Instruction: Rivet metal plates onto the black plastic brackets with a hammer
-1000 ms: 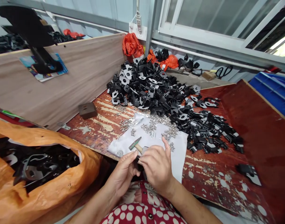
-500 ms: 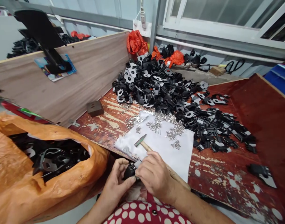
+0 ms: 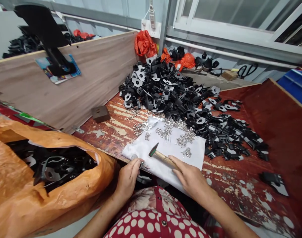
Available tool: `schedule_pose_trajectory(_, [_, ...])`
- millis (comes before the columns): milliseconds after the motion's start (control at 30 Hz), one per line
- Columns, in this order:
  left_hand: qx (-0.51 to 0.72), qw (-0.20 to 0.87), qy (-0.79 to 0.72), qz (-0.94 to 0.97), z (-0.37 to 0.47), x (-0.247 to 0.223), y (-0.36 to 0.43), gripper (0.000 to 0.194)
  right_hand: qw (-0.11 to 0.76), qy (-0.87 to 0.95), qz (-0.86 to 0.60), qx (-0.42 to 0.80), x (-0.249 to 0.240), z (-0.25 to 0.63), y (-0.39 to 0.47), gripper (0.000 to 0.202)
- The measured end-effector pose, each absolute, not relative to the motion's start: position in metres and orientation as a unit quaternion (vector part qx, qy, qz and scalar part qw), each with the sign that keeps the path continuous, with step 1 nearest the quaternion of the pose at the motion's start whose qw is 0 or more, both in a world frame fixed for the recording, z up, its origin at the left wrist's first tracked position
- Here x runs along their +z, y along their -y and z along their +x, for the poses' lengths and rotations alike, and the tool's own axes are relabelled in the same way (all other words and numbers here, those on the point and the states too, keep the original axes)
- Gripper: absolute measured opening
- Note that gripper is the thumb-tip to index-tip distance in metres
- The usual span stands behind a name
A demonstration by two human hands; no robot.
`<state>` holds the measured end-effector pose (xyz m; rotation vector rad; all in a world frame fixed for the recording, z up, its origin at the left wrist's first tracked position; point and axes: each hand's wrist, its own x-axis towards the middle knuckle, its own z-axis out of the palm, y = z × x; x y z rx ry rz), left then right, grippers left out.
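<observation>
Right hand (image 3: 190, 175): grip wrapped around hammer (image 3: 164, 158) over white cloth (image 3: 198, 148). Left hand (image 3: 128, 175): fingertips pinch small piece (image 3: 141, 164), mostly hidden, at cloth's near edge. Much seems left: heaped black parts (image 3: 170, 91), loose metal pins (image 3: 186, 137) on surface (image 3: 227, 175). Bagged parts (image 3: 51, 173): finished or not, cannot tell.

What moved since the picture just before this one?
The right hand let go of the black part, moved right and took hold of the hammer, whose head shifted slightly right. The left hand moved forward to the near edge of the cloth; I can't tell what it holds. The pile, pins and orange bag stayed put.
</observation>
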<state>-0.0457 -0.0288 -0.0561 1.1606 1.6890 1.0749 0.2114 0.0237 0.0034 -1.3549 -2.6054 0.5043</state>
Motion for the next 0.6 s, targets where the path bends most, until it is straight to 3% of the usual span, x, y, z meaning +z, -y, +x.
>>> schedule_pose_trajectory(100, [0.428, 0.382, -0.673, 0.467, -0.046, -0.061, 0.029, 0.041, 0.221, 0.871, -0.409, 0.156, 0.014, 0.213, -0.009, 0.053])
schedule_pose_trajectory(167, [0.432, 0.37, -0.675, 0.469, -0.046, -0.062, 0.03, 0.04, 0.257, 0.877, -0.384, 0.13, 0.014, 0.208, -0.003, 0.055])
schedule_pose_trajectory(333, [0.439, 0.351, -0.679, 0.472, -0.046, -0.062, 0.031, 0.04, 0.19, 0.91, -0.358, 0.087, -0.001, 0.194, -0.001, 0.051])
schedule_pose_trajectory(467, [0.436, 0.354, -0.682, 0.468, -0.046, -0.063, 0.031, 0.04, 0.224, 0.897, -0.37, 0.088, -0.003, 0.199, 0.0, 0.055])
schedule_pose_trajectory(600, [0.438, 0.368, -0.679, 0.459, -0.045, -0.058, 0.029, 0.044, 0.128, 0.9, -0.383, 0.162, -0.002, 0.197, 0.0, 0.051])
